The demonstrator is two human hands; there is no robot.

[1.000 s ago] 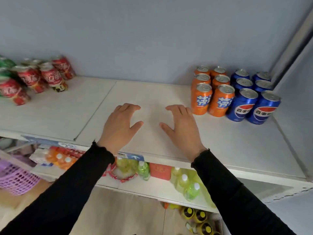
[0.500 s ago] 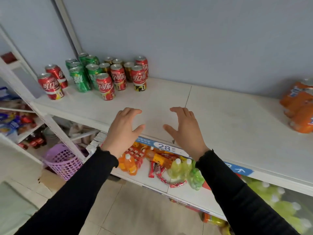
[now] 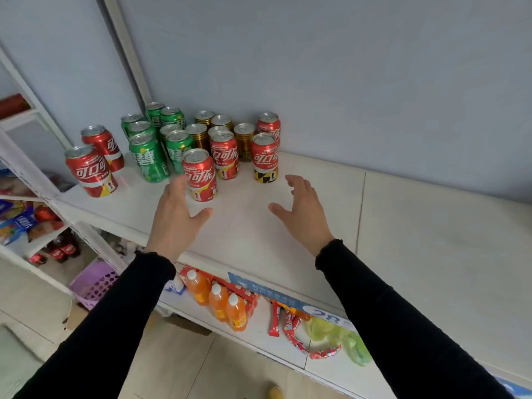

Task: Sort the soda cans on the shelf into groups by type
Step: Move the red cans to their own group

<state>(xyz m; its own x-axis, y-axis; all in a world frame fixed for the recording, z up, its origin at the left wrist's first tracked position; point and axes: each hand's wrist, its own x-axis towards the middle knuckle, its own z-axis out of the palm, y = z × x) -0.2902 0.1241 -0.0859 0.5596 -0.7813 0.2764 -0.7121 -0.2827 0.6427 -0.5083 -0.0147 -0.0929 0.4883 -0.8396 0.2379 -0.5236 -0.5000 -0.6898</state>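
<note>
A mixed cluster of cans stands at the back left of the white shelf [image 3: 288, 231]. Red cola cans are scattered: one nearest me [image 3: 200, 174], two behind it [image 3: 224, 155] [image 3: 265, 156], one by the wall [image 3: 269, 125], two apart at the far left [image 3: 90, 171] [image 3: 103, 146]. Several green cans [image 3: 148, 158] stand between them, several gold cans [image 3: 198, 136] behind. My left hand [image 3: 175, 217] hovers open just in front of the nearest red can, fingertips close to it. My right hand [image 3: 302, 214] hovers open, right of the cluster, holding nothing.
A lower shelf holds orange drink bottles [image 3: 218, 302], red snack packs [image 3: 290, 326] and green bottles [image 3: 339, 332]. A purple basket [image 3: 95, 283] sits on the floor at left. A white shelf post [image 3: 126, 50] rises behind the green cans. The shelf's right part is bare.
The view swung left from the orange and blue cans to the red, green and gold cluster. Both hands moved forward toward the cluster, still open.
</note>
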